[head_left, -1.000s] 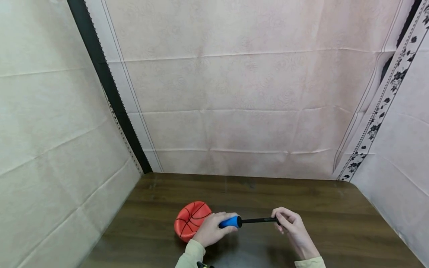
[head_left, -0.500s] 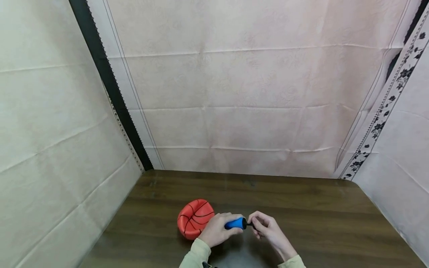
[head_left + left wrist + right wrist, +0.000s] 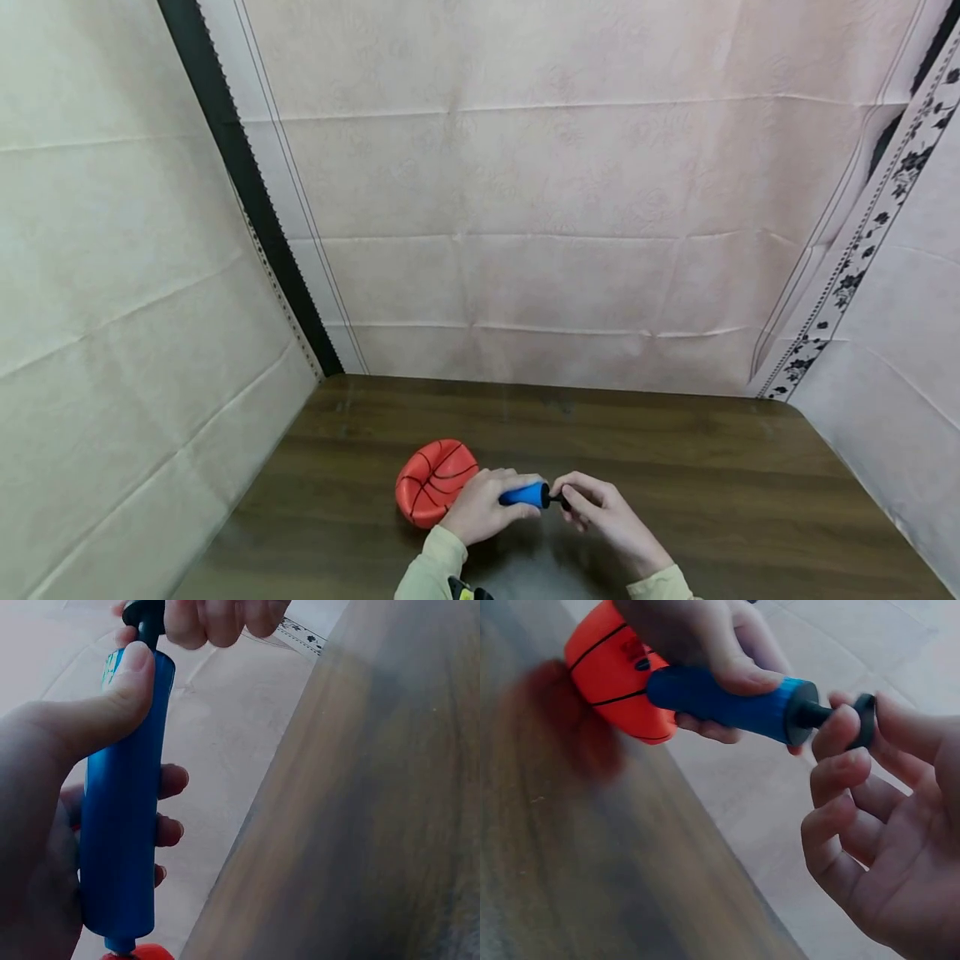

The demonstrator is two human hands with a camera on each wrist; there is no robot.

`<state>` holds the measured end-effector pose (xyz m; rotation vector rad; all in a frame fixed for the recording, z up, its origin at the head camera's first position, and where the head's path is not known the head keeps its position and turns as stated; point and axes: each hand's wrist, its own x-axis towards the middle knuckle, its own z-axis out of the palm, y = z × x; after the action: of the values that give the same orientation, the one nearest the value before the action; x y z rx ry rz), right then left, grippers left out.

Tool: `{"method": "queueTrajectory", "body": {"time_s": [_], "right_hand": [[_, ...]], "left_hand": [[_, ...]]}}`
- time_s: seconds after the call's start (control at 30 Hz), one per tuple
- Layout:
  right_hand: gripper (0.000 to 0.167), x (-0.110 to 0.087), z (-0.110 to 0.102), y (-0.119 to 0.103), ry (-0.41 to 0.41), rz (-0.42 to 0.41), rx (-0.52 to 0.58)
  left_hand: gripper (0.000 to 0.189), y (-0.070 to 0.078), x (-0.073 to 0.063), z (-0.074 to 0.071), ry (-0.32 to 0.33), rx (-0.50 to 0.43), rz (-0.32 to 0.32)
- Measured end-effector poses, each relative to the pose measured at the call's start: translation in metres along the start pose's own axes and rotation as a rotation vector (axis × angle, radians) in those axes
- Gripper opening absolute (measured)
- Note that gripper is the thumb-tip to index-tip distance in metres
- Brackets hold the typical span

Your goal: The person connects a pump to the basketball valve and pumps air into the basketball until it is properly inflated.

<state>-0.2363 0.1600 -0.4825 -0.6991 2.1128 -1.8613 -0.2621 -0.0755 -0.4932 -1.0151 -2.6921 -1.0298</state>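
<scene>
A blue hand pump (image 3: 527,495) lies across my left hand (image 3: 480,510), which grips its barrel with the thumb along the top end. The thumb and fingers of my right hand (image 3: 603,518) pinch the pump's black handle (image 3: 865,721), close to the barrel; only a short stretch of rod shows between. At the pump's other end, a red toy basketball (image 3: 429,490) with black lines looks dented and partly deflated. In the right wrist view the barrel's narrow end meets the ball (image 3: 615,686). My left hand hides part of both.
Beneath the hands is a dark brown wooden table (image 3: 720,492) with rounded far corners. Pale cloth panels (image 3: 570,192) enclose it at the back and both sides. A floral strip (image 3: 847,279) runs down the right corner.
One second ago the black rod was drawn far out to the right. My right hand has since moved left, pushing the rod into the barrel. The left hand keeps its grip.
</scene>
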Motion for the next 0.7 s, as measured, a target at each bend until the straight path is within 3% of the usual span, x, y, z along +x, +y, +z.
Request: {"method": "queueTrajectory", "body": {"time_s": [0.2, 0.43, 0.7], "right_hand": [[0.034, -0.009, -0.012, -0.013, 0.031, -0.020, -0.051], [0.031, -0.030, -0.037, -0.023, 0.134, -0.092, 0.040], [0.020, -0.035, -0.048, -0.019, 0.095, -0.160, 0.104]], "left_hand": [[0.042, 0.000, -0.002, -0.005, 0.008, -0.020, -0.022], [0.042, 0.000, -0.004, -0.009, 0.042, -0.021, -0.062], [0.043, 0.001, -0.004, -0.010, 0.055, 0.006, -0.045]]}}
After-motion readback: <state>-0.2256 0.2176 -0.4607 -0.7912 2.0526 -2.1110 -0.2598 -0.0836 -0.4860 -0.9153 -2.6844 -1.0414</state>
